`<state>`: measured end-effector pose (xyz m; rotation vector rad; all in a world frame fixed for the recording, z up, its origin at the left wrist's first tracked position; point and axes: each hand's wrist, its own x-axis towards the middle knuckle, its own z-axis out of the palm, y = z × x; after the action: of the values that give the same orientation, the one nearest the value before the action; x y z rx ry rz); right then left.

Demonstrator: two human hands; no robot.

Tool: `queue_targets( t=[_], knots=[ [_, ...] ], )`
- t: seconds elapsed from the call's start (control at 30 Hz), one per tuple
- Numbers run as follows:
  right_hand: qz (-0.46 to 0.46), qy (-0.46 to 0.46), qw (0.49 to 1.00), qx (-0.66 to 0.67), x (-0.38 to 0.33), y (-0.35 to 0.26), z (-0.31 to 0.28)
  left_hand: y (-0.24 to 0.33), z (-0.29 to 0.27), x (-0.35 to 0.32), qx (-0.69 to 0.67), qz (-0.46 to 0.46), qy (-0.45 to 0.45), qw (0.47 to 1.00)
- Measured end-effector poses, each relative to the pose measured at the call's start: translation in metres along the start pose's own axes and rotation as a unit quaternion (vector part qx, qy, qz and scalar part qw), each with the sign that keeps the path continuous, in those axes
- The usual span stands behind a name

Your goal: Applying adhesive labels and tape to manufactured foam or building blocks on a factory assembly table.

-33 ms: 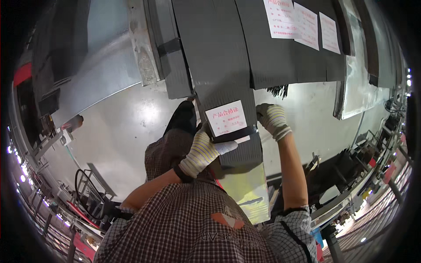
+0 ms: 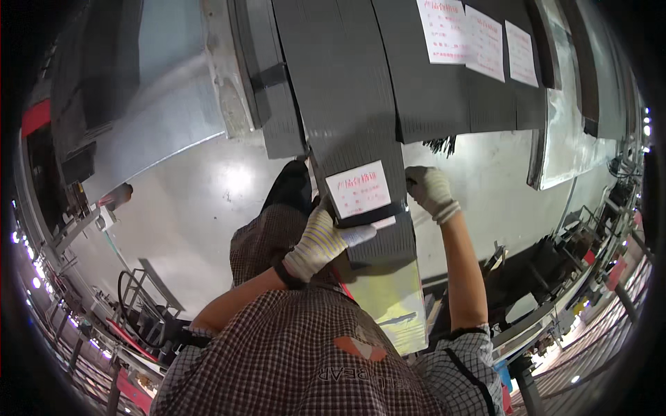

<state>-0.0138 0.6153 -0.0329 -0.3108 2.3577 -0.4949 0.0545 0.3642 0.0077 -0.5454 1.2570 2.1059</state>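
A bundle of long dark grey ribbed strips [image 2: 347, 90] runs away from me, and a black band [image 2: 371, 216] wraps its near end. On top lies a white label with red print [image 2: 359, 188]. My left hand [image 2: 316, 248], in a striped knit glove, is closed round the bundle's near left edge, its thumb on top below the label. At the right edge, level with the label, my gloved right hand [image 2: 433, 194] has curled fingers. Their dark tips are against the bundle's side, and what they hold there is hidden.
More dark strips [image 2: 458, 104] with white labels [image 2: 483, 43] lie at the far right. Under the near end is a yellowish board [image 2: 388, 305]. Metal sheets [image 2: 163, 111] stand left, and a metal-edged stack [image 2: 562, 145] right. A wire-frame cart [image 2: 142, 305] is at lower left.
My right hand has turned slightly at the wrist beside the bundle. My left hand keeps its hold in the same place.
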Motion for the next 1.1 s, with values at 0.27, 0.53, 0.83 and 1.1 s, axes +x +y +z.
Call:
queue_targets(
  t=[0.27,0.53,0.83,1.1],
  knots=[
    [-0.113,0.146,0.983,0.019,-0.055,-0.046,-0.035,0.029,0.002,-0.003,0.228,0.09,0.057,0.968],
    [0.021,0.118,0.991,-0.059,-0.053,-0.083,-0.042,0.006,0.008,-0.002,-0.029,0.013,0.051,0.998],
    [-0.354,-0.042,0.922,-0.149,-0.138,-0.166,-0.086,0.023,-0.039,-0.106,0.193,0.096,-0.11,0.97],
    [-0.028,0.162,0.961,0.225,-0.056,-0.006,-0.023,-0.068,-0.094,0.033,0.03,0.018,-0.035,0.999]
  ],
)
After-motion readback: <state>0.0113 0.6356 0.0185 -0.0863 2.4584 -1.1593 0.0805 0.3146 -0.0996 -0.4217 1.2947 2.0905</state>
